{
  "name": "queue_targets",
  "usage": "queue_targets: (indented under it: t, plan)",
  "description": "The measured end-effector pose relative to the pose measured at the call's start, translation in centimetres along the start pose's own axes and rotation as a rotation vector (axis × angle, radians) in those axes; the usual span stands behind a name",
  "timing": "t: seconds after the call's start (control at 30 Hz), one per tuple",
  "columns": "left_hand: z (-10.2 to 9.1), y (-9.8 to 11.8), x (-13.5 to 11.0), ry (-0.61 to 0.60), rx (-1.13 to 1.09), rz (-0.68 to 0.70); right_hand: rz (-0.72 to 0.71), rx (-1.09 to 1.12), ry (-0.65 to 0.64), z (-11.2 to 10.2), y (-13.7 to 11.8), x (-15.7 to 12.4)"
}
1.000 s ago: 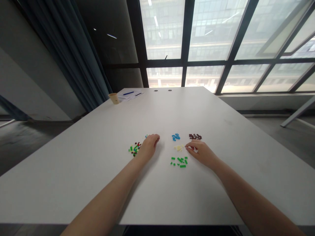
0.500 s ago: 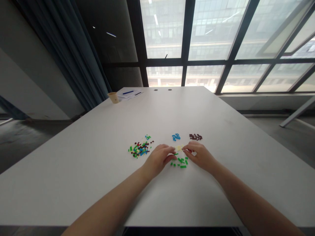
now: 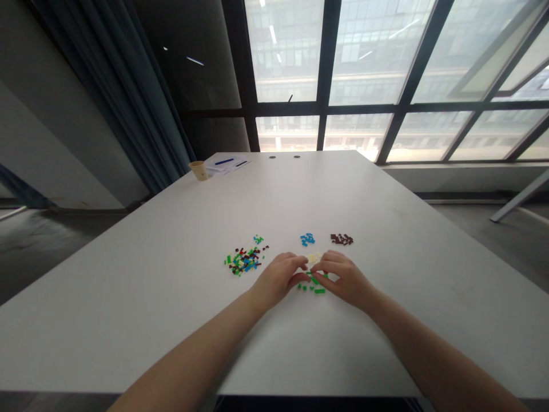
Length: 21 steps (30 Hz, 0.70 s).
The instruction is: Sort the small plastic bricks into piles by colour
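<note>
My left hand rests low over the table, its thumb and fingers apart, at the left side of the green bricks. My right hand is closed in a pinch over the green bricks, and what its fingertips hold, if anything, is too small to make out. Pale yellow bricks lie between and just beyond the fingertips of both hands. Part of the green group is hidden under the right thumb and fingers.
A mixed pile of small bricks lies left of my left hand, with a few green and blue bricks behind it. Blue bricks and dark brown bricks form groups farther back. A paper cup and papers lie at the far left.
My right hand has moved a little left and toward me, from the pale yellow bricks to over the green ones. My left hand has barely shifted.
</note>
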<state>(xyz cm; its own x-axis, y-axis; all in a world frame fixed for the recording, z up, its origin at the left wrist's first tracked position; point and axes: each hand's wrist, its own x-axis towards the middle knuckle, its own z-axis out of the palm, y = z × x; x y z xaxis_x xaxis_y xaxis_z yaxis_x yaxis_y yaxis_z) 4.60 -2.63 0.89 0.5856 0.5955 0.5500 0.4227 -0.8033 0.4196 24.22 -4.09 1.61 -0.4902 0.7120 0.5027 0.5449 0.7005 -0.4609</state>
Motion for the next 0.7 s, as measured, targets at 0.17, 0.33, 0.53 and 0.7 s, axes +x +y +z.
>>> queue_targets:
  t: [0.17,0.33,0.53,0.7]
  plan:
    - [-1.1,-0.8,0.5,-0.025,0.088,-0.18,0.065,-0.047,-0.204,-0.2,0.1,-0.4]
    - [-1.6,-1.6,0.6,-0.003,0.089,-0.321,0.081,-0.09,-0.368,0.5,-0.5,-0.8]
    - [-1.7,-1.7,0.6,-0.024,0.096,-0.366,0.095,-0.111,-0.383,0.7,-0.5,-0.7]
    - [-3.9,-5.1,0.1,0.052,0.249,-0.527,0.16,-0.102,-0.226,-1.2,0.8,-0.6]
